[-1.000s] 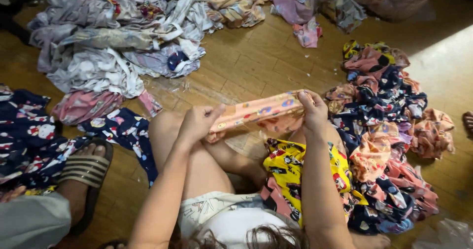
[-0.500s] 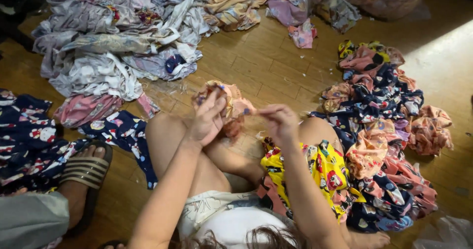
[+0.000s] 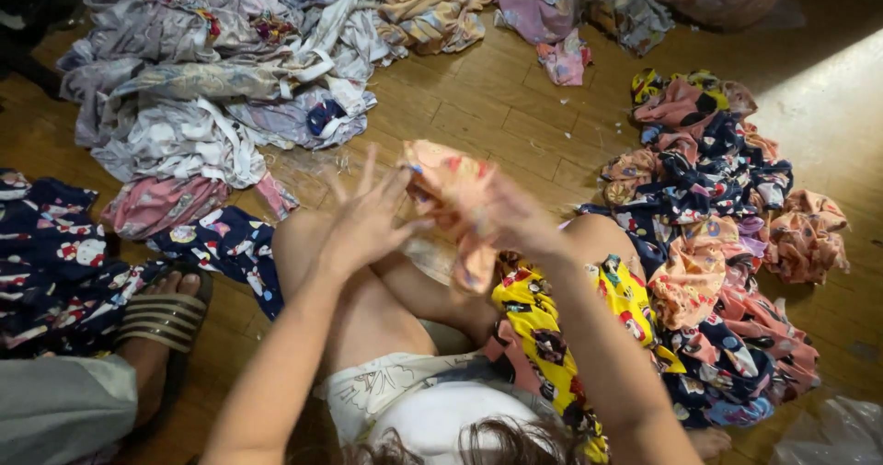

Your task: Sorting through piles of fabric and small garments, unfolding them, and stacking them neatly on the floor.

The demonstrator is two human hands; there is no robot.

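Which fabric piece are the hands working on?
The peach printed strip, bunched between left hand and right hand above the knees; the other pieces lie in floor piles.
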